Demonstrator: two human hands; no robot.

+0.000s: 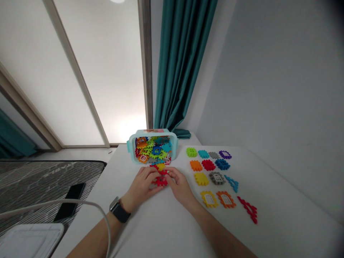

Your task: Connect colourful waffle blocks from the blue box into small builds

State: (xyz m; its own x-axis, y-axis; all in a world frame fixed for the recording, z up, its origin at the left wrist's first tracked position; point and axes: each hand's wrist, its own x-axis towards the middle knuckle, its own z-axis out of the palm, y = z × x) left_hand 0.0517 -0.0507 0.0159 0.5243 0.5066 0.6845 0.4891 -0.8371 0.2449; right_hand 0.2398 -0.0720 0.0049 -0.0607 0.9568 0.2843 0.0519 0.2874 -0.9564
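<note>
Red interlocking building tiles (160, 180) lie between my hands on the white table, just in front of the bin. My left hand (145, 182) closes on them from the left, its fingers bent over the edge. From the right, my right hand (177, 182) pinches the same red tiles with thumb and fingers. A yellow tile (161, 167) shows just beyond my fingertips, by the bin's near side. How the red pieces join is partly hidden by my fingers. Right behind stands a light-blue plastic bin (174, 146) full of mixed coloured tiles.
To the right, tiles lie in rows, among them a green one (191, 152), a grey window tile (217, 178), an orange window tile (226, 199) and a red triangular piece (248, 209). A white cable (80, 202) arcs at left. A phone (69, 201) lies beyond the table's left edge.
</note>
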